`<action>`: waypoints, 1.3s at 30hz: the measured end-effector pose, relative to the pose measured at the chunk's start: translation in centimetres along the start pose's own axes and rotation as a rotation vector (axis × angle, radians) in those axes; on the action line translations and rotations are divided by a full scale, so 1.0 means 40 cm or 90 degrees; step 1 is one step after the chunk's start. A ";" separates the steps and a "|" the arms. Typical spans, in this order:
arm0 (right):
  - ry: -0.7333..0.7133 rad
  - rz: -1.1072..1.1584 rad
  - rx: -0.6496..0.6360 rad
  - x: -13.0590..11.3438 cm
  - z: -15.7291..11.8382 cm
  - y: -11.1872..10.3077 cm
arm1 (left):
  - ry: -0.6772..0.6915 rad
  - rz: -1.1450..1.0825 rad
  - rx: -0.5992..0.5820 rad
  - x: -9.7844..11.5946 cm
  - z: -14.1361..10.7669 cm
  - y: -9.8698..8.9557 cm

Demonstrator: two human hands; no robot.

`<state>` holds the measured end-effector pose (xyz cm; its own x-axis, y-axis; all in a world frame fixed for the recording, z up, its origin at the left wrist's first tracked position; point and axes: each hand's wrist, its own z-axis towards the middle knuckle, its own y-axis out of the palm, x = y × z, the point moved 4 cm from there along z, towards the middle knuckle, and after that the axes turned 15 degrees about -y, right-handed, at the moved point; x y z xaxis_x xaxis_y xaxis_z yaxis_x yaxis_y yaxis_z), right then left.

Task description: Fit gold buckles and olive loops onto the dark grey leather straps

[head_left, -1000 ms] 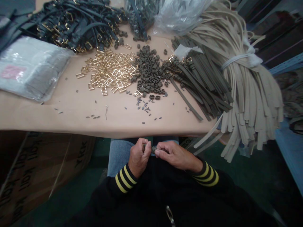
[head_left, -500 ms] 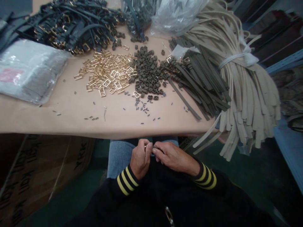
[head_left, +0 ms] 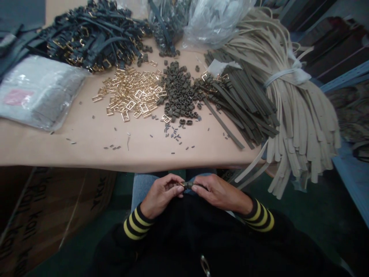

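Observation:
Over my lap, just off the table's front edge, both hands pinch one dark olive strap [head_left: 188, 185]. My left hand [head_left: 163, 192] is closed on its end, where a bit of gold buckle [head_left: 180, 183] shows at the fingertips. My right hand [head_left: 217, 191] grips the strap a little farther along, its tail mostly hidden under the fingers. A small band, seemingly a strap loop, sits on the strap between the hands. On the table ahead lie a heap of gold buckles [head_left: 135, 92] and a heap of dark olive strap loops [head_left: 179, 92].
Olive straps [head_left: 245, 100] and a tied bundle of beige straps [head_left: 300, 115] lie right, the beige ends overhanging the edge. Black buckled straps [head_left: 95, 36] are piled back left, near a plastic-wrapped packet [head_left: 37, 90]. Tiny metal pieces [head_left: 174, 134] are scattered in front. A carton [head_left: 57, 200] stands below.
My hands have moved apart, the left one going left and the right one slightly right. The strap and a bit of gold buckle now show between them.

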<state>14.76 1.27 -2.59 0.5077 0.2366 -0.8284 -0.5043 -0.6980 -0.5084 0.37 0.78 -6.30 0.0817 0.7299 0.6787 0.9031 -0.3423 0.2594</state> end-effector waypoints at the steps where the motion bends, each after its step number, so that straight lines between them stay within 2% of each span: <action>1: -0.011 -0.002 -0.008 -0.003 -0.001 -0.001 | -0.001 -0.014 -0.007 -0.002 0.001 -0.002; 6: -0.049 0.063 -0.094 -0.021 -0.007 -0.011 | 0.015 -0.056 -0.043 -0.010 0.005 -0.003; 11: -0.022 0.037 -0.096 -0.018 -0.011 -0.014 | 0.009 -0.041 -0.053 -0.012 0.001 0.008; 14: -0.025 -0.004 -0.096 -0.010 -0.011 -0.004 | 0.023 0.002 -0.022 -0.008 -0.003 0.018; 17: -0.030 -0.063 -0.057 -0.003 -0.010 -0.001 | 0.059 0.074 0.048 0.002 -0.005 0.025; 19: -0.028 -0.083 -0.030 -0.001 -0.009 -0.003 | 0.076 0.105 0.066 0.006 -0.003 0.029; 21: -0.033 -0.050 -0.023 -0.003 -0.010 -0.004 | 0.068 0.081 0.033 -0.001 0.002 0.031; 26: -0.092 0.133 -0.028 -0.016 -0.016 -0.011 | 0.030 -0.112 -0.134 -0.034 0.026 0.027; 31: -0.122 0.134 -0.012 -0.008 -0.015 -0.011 | -0.005 -0.090 -0.242 -0.034 0.034 0.033; 32: -0.118 0.105 -0.010 -0.005 -0.014 -0.007 | -0.008 -0.066 -0.242 -0.028 0.033 0.034; 34: -0.089 0.011 0.014 0.002 -0.012 -0.003 | 0.000 -0.010 -0.194 -0.014 0.032 0.032; 37: -0.018 -0.157 0.076 0.002 -0.011 -0.015 | 0.017 0.061 -0.052 0.015 0.035 0.022; 39: 0.005 -0.205 0.102 -0.007 -0.007 -0.044 | 0.035 0.109 0.022 0.044 0.038 0.016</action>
<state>15.71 2.23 -1.41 0.6635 0.4210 -0.6185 -0.4208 -0.4735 -0.7737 1.72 2.73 -6.00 0.2130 0.6291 0.7476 0.8922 -0.4370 0.1136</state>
